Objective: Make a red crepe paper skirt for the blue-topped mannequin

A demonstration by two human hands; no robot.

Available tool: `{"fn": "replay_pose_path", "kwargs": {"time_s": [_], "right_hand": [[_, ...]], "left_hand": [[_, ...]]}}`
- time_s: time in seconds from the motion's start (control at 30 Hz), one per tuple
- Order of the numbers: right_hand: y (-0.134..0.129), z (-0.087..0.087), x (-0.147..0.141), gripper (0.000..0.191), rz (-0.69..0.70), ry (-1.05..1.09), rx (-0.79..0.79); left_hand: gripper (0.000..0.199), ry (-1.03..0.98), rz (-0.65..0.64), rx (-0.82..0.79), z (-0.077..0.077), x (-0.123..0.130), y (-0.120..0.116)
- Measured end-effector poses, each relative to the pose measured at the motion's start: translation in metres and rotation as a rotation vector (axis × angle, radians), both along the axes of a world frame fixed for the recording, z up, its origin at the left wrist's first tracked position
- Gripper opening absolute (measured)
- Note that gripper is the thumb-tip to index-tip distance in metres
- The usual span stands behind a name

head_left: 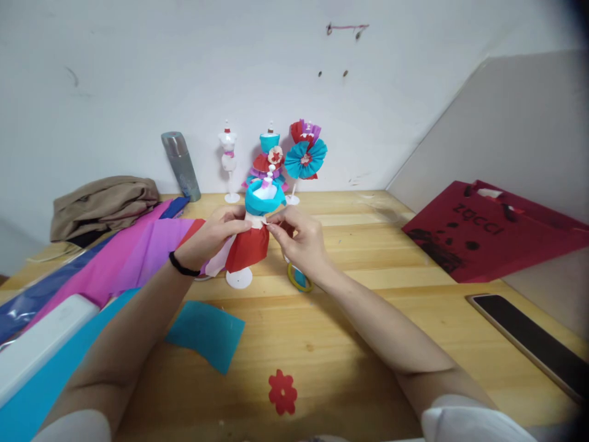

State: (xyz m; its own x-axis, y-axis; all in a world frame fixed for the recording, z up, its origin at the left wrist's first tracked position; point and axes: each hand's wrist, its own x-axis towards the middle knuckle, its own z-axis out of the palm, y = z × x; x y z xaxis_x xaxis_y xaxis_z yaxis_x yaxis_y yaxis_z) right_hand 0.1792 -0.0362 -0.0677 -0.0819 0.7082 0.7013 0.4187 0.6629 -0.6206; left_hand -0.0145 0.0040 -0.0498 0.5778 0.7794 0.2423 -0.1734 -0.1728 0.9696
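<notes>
Wooden table [350, 362] carrying a red flower cutout [276, 391], teal paper [209, 331], phone [529, 344], grey flask [181, 166]

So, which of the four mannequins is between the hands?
The front mannequin, with a turquoise top above a red skirt; the other three stand behind it by the wall.

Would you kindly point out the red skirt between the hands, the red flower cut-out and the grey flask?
Red skirt [249, 250]: head view, front fabric.
Red flower cut-out [277, 393]: head view, left of centre.
Grey flask [182, 168]: head view, mid-body.

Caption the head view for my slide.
Left hand grips a small mannequin in blue top and red skirt; right hand works its pale waistband.
</notes>
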Motion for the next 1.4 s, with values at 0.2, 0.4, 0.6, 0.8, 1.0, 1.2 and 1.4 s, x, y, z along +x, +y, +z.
{"fn": "replay_pose_path", "kwargs": {"time_s": [0.2, 0.4, 0.6, 0.8, 1.0, 1.2, 1.4], "right_hand": [[0.001, -0.002, -0.002, 0.012, 0.06, 0.143, -0.131], [0.002, -0.003, -0.008, 0.014, 0.188, 0.348, -0.303], [-0.001, 0.0, -0.012, 0.021, 0.231, 0.444, -0.393], [-0.003, 0.002, -0.014, 0.018, 0.168, 0.37, -0.339], [-0.004, 0.003, -0.014, 0.019, 0.209, 0.449, -0.401], [-0.003, 0.001, -0.012, 0.023, 0.306, 0.585, -0.504], [-0.005, 0.002, -0.015, 0.022, 0.27, 0.561, -0.455]], "left_hand": [[0.013, -0.003, 0.04, 0.034, -0.001, 0.002, -0.001], [0.014, -0.022, 0.006, 0.029, -0.004, 0.003, -0.001], [0.019, 0.002, 0.0, 0.017, 0.001, 0.007, -0.008], [0.016, 0.016, 0.048, 0.026, -0.001, 0.007, -0.006], [0.016, 0.002, 0.031, 0.013, -0.004, 0.006, -0.003], [0.019, -0.022, -0.006, -0.013, 0.0, 0.007, -0.009], [0.017, -0.039, -0.01, -0.014, -0.002, 0.007, -0.007]]}}
